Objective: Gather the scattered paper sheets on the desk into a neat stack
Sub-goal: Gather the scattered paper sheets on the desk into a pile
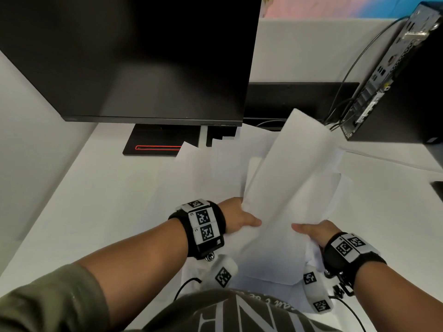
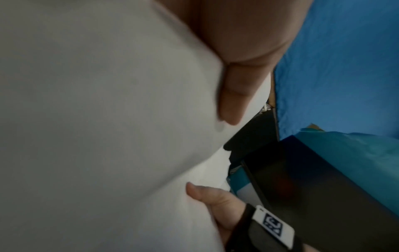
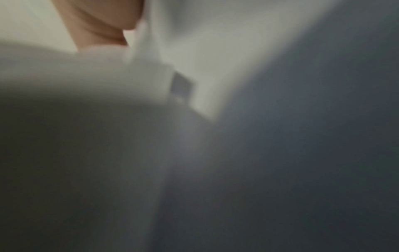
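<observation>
A bundle of white paper sheets [image 1: 290, 188] is lifted off the desk and tilts away from me, its far end near the computer tower. My left hand [image 1: 242, 218] grips its left edge, thumb on top. At the right edge my right hand [image 1: 311, 232] grips it the same way. In the left wrist view the paper [image 2: 97, 119] fills the left side, with my left thumb [image 2: 235, 95] pressed on it and my right hand [image 2: 211, 199] below. More loose sheets [image 1: 203, 168] lie spread on the white desk [image 1: 96, 200] beneath. The right wrist view shows only blurred paper [image 3: 108, 85].
A black monitor [image 1: 134, 56] stands at the back left on its stand [image 1: 158, 142]. A black computer tower [image 1: 395, 75] with cables stands at the back right. A dark object [image 1: 437, 188] sits at the right edge. White partition walls close the desk at the back and left.
</observation>
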### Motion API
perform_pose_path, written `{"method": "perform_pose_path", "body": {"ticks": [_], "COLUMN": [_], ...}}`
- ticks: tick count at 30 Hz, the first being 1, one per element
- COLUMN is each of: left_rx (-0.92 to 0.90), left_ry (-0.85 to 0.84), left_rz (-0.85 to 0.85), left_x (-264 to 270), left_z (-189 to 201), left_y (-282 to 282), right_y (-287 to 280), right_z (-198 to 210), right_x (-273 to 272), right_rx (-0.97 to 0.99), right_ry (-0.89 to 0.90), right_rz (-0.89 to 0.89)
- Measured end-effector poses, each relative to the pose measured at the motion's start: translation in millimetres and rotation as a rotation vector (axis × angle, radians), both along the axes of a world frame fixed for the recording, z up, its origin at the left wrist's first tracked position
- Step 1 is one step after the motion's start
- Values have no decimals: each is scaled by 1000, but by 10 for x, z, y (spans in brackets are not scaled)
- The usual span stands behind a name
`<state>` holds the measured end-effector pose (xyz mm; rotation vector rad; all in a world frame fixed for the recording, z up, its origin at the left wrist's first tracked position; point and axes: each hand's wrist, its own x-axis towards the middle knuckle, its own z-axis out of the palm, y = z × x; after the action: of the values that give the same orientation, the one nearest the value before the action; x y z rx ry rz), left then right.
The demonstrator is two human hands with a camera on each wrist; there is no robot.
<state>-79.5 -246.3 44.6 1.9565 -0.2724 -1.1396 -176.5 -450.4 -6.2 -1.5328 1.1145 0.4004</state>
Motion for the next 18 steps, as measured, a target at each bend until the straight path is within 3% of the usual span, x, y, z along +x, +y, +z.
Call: {"method": "perform_pose_path", "body": {"ticks": [3,5,11,14,18], "left_rx": [-198,-183,280,303,131], "left_ry": [166,164,-166,-242,-322], "left_rz": [20,50,-49,17,164], "left_x": [46,123,105,41,109], "left_z": [110,107,19,124,368], "left_y": [-2,37,104,46,63], "right_y": [9,21,28,47,69], "right_z": [1,17,41,90,203], "right_x": [13,18,15,5,-10], "right_rx": [-9,-26,-31,-30,-63], "right_ry": [12,27,31,56,55], "right_rz": [3,5,26,45,95]}}
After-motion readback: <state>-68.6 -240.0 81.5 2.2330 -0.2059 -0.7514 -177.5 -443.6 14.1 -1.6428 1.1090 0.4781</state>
